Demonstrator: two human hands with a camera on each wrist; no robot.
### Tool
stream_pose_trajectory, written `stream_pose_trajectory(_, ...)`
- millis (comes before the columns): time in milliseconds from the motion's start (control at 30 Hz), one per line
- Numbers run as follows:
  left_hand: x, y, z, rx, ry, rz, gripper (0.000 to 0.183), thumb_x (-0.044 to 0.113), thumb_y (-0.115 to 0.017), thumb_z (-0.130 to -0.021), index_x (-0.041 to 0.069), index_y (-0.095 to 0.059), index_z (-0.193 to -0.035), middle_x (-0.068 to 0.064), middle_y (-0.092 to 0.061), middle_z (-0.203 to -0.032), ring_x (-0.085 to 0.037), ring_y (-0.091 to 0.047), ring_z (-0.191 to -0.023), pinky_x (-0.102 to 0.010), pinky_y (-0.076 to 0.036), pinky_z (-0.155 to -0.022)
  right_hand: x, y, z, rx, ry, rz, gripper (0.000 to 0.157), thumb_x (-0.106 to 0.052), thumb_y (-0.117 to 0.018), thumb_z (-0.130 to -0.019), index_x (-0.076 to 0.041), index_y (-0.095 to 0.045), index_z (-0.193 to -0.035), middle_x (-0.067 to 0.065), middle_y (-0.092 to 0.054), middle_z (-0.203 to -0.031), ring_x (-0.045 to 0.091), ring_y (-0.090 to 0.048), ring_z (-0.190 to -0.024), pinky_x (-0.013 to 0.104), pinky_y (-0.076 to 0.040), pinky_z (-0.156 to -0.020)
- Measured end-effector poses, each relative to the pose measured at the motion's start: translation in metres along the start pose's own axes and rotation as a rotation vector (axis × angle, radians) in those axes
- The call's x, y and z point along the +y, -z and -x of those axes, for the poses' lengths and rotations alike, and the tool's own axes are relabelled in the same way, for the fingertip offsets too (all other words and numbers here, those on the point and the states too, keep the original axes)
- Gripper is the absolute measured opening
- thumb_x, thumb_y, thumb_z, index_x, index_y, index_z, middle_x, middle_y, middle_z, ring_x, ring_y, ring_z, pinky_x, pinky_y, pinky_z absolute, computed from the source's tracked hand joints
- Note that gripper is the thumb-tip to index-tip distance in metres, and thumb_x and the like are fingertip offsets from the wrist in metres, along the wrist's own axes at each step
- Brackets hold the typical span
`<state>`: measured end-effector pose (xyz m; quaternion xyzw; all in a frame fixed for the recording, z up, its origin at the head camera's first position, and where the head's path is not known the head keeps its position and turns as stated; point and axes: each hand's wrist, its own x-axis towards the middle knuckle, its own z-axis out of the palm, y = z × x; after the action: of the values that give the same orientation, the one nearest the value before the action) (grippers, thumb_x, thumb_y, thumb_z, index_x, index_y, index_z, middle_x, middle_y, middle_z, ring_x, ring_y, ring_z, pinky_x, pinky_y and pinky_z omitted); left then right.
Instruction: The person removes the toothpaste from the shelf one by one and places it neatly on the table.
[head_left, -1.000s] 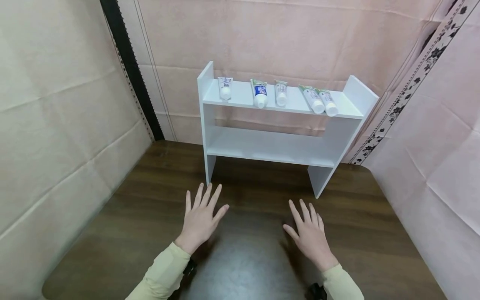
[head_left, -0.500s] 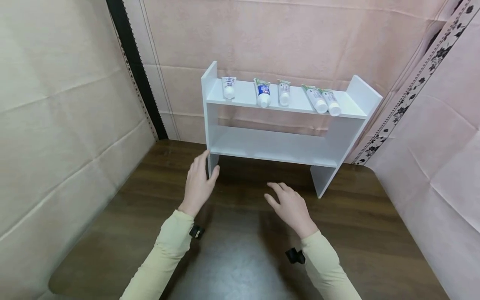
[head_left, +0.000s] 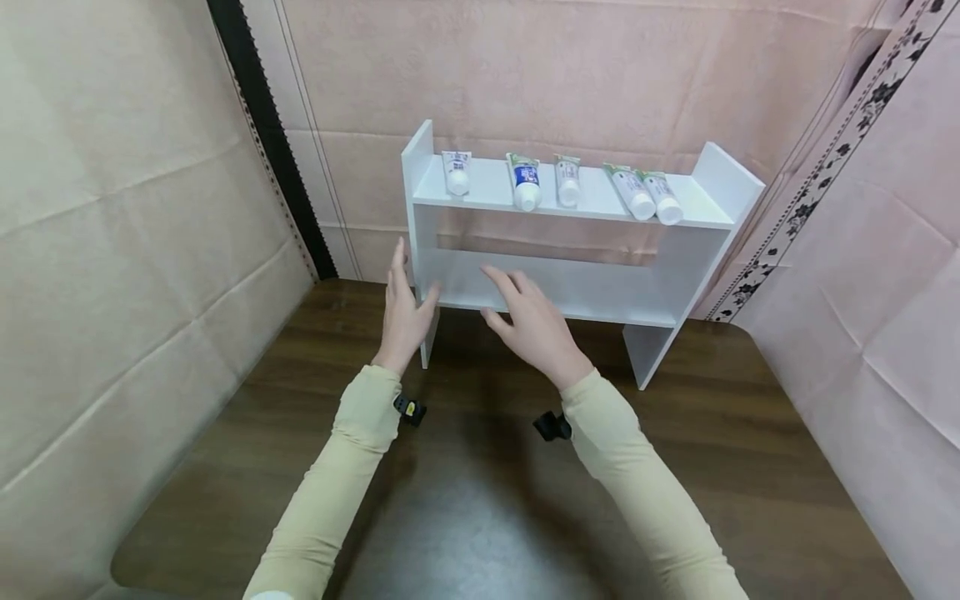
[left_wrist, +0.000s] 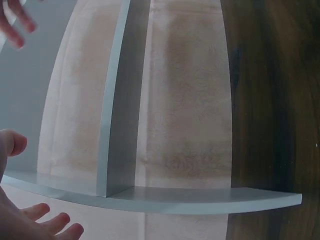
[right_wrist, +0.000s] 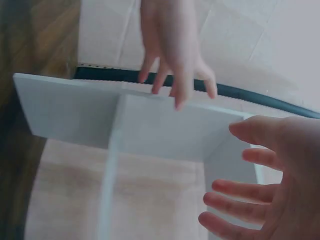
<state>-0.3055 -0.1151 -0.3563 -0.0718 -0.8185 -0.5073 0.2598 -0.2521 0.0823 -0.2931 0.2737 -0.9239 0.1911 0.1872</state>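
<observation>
A white two-tier shelf (head_left: 555,287) stands on the dark wooden table, several squeeze tubes lying along its top board. My left hand (head_left: 405,317) is raised beside the shelf's left side panel, fingers extended and thumb apart, holding nothing. In the left wrist view, fingertips (left_wrist: 60,222) of that hand show near the panel's edge; contact cannot be told. Reaching in front of the lower board, my right hand (head_left: 536,325) has its fingers spread and slightly bent with nothing in them. The leftmost white tube (head_left: 456,173) lies above and between the hands.
A blue-labelled tube (head_left: 526,183), a slim tube (head_left: 567,182) and two tubes side by side, one of them the rightmost tube (head_left: 660,198), lie cap forward on the top board. Pale cloth walls (head_left: 150,208) enclose the wooden table (head_left: 262,433) at the back and sides.
Both hands have moved forward and up from over the table toward the shelf. The right hand has also shifted left, nearer to the left hand. The tubes stay in place on the shelf.
</observation>
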Motion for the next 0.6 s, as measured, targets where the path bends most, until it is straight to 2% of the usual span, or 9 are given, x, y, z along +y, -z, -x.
stream_pose_trajectory(133, -0.002, -0.003, -0.008, 0.048, 0.006, 0.045, 0.078, 0.030, -0.052, -0.088, 0.045, 0.005, -0.139, 0.003, -0.012, -0.149, -0.022, -0.018, -0.136, -0.051, -0.029, -0.103, -0.006, 0.008, -0.021, 0.011, 0.025, -0.066, 0.064, -0.028, -0.054, -0.087, -0.032, -0.020, -0.141, 0.006, -0.045, -0.126, 0.021, -0.049, -0.099, 0.037, -0.046, -0.077)
stream_pose_trajectory(267, -0.001, -0.005, -0.012, 0.082, 0.040, 0.120, 0.080, 0.023, -0.054, -0.087, 0.049, 0.004, -0.136, 0.004, -0.012, -0.149, -0.021, -0.017, -0.137, -0.052, -0.026, -0.104, -0.011, 0.017, -0.043, -0.006, -0.005, -0.162, 0.070, -0.029, -0.055, -0.087, -0.038, -0.012, -0.141, 0.007, -0.042, -0.130, 0.021, -0.051, -0.105, 0.039, -0.048, -0.080)
stream_pose_trajectory(367, 0.004, -0.003, -0.013, 0.029, 0.065, 0.241, 0.078, 0.018, -0.052, -0.088, 0.048, 0.000, -0.137, 0.003, -0.014, -0.149, -0.022, -0.017, -0.137, -0.049, -0.025, -0.106, -0.014, 0.023, -0.059, 0.005, -0.026, -0.190, 0.072, -0.029, -0.055, -0.087, -0.042, -0.008, -0.141, 0.006, -0.045, -0.128, 0.019, -0.050, -0.111, 0.039, -0.047, -0.084)
stream_pose_trajectory(467, 0.009, -0.002, -0.012, -0.034, 0.075, 0.320, 0.073, 0.015, -0.050, -0.088, 0.041, -0.006, -0.140, 0.001, -0.016, -0.149, -0.023, -0.020, -0.135, -0.049, -0.024, -0.106, -0.017, 0.028, -0.075, 0.018, -0.052, -0.195, 0.073, -0.028, -0.054, -0.087, -0.043, -0.007, -0.140, 0.005, -0.051, -0.122, 0.016, -0.052, -0.107, 0.037, -0.046, -0.083)
stream_pose_trajectory(600, 0.009, -0.002, -0.009, -0.069, 0.081, 0.335, 0.070, 0.011, -0.049, -0.088, 0.039, -0.011, -0.140, 0.003, -0.020, -0.148, -0.024, -0.029, -0.132, -0.051, -0.032, -0.100, -0.022, 0.034, -0.093, 0.026, -0.108, -0.161, 0.070, -0.027, -0.052, -0.087, -0.040, -0.009, -0.142, 0.001, -0.060, -0.101, 0.015, -0.057, -0.080, 0.031, -0.046, -0.065)
